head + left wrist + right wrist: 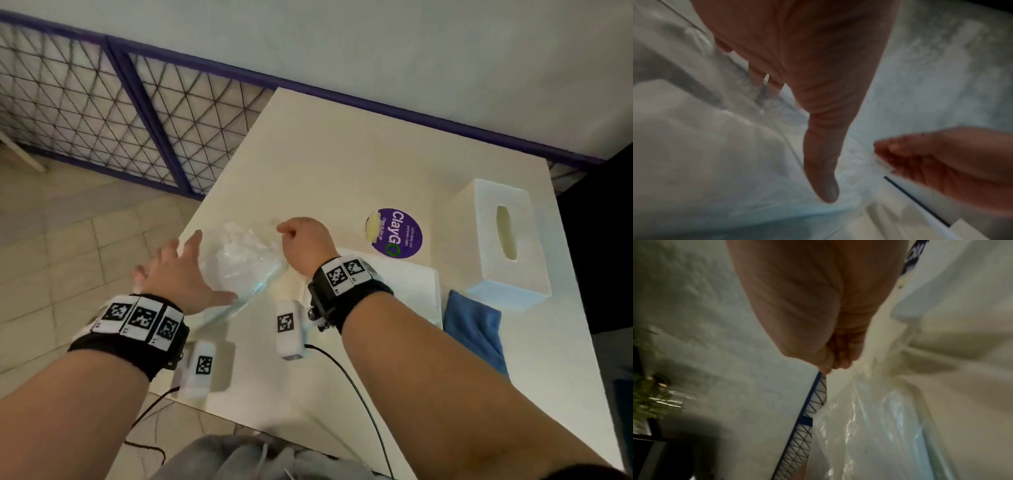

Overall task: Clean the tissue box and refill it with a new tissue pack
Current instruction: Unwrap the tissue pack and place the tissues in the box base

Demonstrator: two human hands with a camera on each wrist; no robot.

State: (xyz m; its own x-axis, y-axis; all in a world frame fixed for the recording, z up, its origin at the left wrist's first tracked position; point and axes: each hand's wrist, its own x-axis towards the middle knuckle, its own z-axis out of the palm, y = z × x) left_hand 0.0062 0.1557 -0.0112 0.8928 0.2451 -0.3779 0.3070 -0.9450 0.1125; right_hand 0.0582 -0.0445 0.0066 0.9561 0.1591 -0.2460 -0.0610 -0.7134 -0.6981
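Observation:
A crumpled clear plastic wrapper [239,263] hangs just above the white table [342,164], near its left edge. My right hand [291,231] pinches the wrapper's top edge with curled fingers; the right wrist view shows the film [869,426] hanging below the pinch. My left hand [174,267] is spread flat, fingers straight, against the wrapper's left side. Its thumb [822,162] lies over the film in the left wrist view. A stack of white tissues [414,291] lies under my right wrist. The white tissue box [503,240] stands at the right, its slot facing up.
A blue cloth [476,329] lies by the box's near end. A round purple sticker [399,233] marks the table, with a pale yellowish piece [373,224] at its edge. Tiled floor [68,240] and a wire-mesh fence [102,113] lie beyond the left edge.

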